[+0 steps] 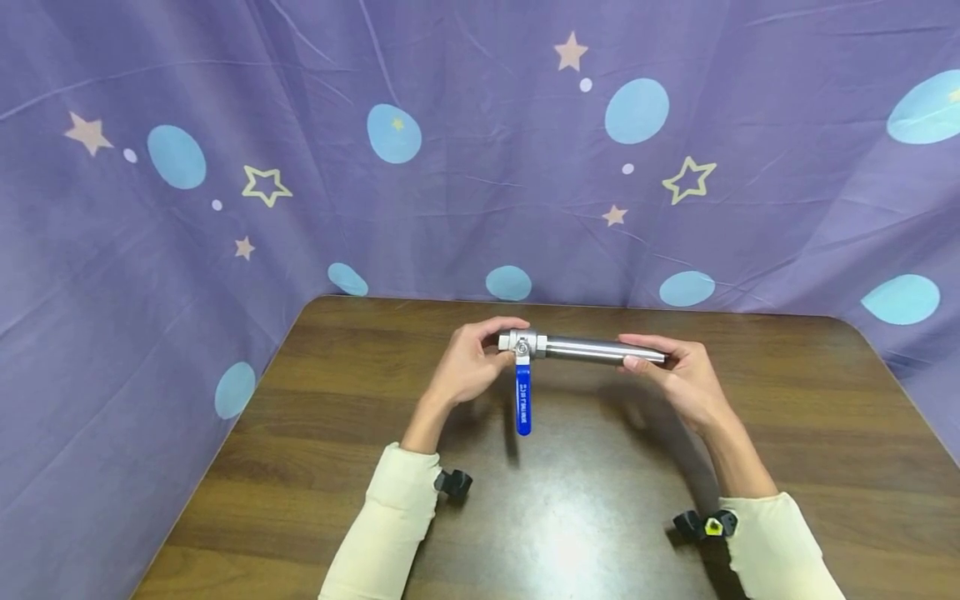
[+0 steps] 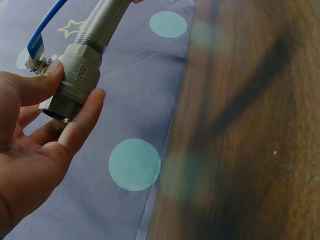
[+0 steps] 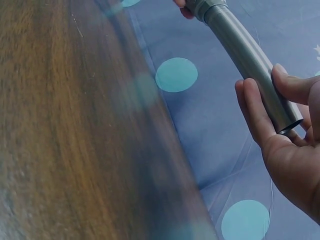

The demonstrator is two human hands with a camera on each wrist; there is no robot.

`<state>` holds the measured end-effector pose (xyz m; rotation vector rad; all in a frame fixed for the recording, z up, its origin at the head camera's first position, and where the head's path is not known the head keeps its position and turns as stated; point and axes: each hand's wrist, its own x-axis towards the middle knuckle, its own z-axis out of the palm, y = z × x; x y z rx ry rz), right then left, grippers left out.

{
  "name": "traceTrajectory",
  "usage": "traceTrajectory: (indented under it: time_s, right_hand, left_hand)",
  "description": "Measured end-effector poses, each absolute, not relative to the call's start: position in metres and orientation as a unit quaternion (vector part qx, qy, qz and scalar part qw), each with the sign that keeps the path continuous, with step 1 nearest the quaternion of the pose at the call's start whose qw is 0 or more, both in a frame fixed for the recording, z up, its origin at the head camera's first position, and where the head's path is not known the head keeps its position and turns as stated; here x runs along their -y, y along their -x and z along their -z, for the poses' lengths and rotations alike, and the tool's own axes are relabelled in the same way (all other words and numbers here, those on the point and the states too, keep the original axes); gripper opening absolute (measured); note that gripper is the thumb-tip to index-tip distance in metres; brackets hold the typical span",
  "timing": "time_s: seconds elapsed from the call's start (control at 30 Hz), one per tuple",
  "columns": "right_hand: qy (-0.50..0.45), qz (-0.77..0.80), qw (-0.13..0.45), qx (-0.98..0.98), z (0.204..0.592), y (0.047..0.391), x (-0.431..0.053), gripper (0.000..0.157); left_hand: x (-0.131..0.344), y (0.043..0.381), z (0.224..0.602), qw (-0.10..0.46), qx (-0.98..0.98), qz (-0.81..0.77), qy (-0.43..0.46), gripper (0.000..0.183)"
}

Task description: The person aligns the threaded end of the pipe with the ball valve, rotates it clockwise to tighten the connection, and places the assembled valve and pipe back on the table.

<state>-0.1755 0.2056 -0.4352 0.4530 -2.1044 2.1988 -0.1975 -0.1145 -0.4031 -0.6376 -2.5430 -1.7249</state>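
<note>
A steel ball valve (image 1: 522, 342) with a blue lever handle (image 1: 523, 404) is joined to a straight metal pipe (image 1: 585, 349), and the two are held level above the table. My left hand (image 1: 475, 362) grips the valve body at its free end, thumb on one side and fingers on the other, as the left wrist view shows. At the pipe's far end, my right hand (image 1: 686, 379) pinches the tube between thumb and fingers. Threads (image 2: 90, 41) show where the pipe enters the valve. In the right wrist view the pipe's open end (image 3: 290, 125) faces the palm.
Beneath the hands is a brown wood-grain table (image 1: 360, 400) with a bright light reflection near its front. A purple curtain (image 1: 465, 208) with stars and blue ovals hangs behind and to the sides. Black wrist devices (image 1: 454, 484) sit at both cuffs.
</note>
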Motion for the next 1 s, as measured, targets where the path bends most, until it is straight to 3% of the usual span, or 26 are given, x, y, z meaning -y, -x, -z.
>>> traceTrajectory:
  time_s: [1.0]
  right_hand:
    - [-0.210, -0.685, 0.004, 0.698, 0.4345, 0.1756, -0.2046, 0.038]
  left_hand:
    - [0.1183, 0.1965, 0.4012, 0.023, 0.810, 0.547, 0.207, 0.051]
